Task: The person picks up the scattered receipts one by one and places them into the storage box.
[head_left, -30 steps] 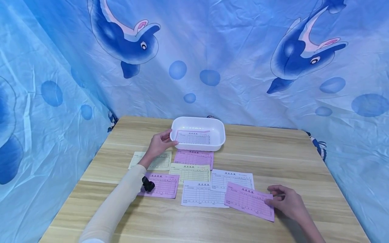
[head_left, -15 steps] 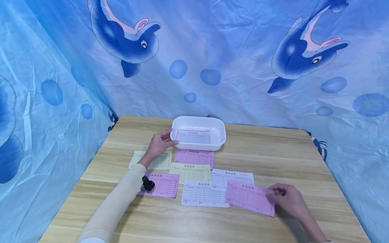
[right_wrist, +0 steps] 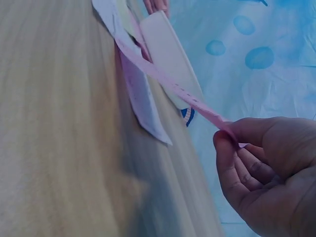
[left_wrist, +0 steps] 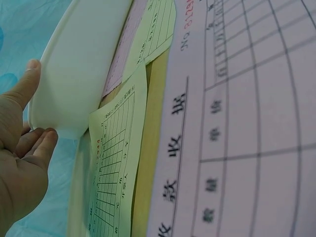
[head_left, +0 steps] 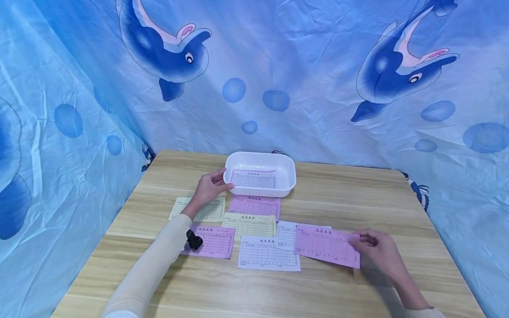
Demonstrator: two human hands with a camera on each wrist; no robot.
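Observation:
At its left end, the white plastic tray (head_left: 284, 181) is gripped by my left hand (head_left: 207, 190); thumb and fingers also show against it in the left wrist view. Inside the tray lies a white receipt slip (head_left: 253, 180) with a pink edge behind it. My right hand (head_left: 379, 251) pinches the right edge of a pink receipt slip (head_left: 326, 246) between thumb and fingers. In the right wrist view this pink slip (right_wrist: 173, 89) rises from the table toward the fingertips. It partly covers a white receipt slip (head_left: 286, 234).
Several printed slips lie on the wooden table (head_left: 254, 296): a pale green one (head_left: 212, 210), a yellowish one (head_left: 248, 225), a white one (head_left: 264, 256), and pink ones before the tray (head_left: 258, 206) and under the left forearm (head_left: 218, 243). A blue dolphin-print curtain (head_left: 318, 132) surrounds the table.
The right hand has raised the pink slip's right end and shifted it slightly away from me, over more of the white slip. The left hand stays on the tray.

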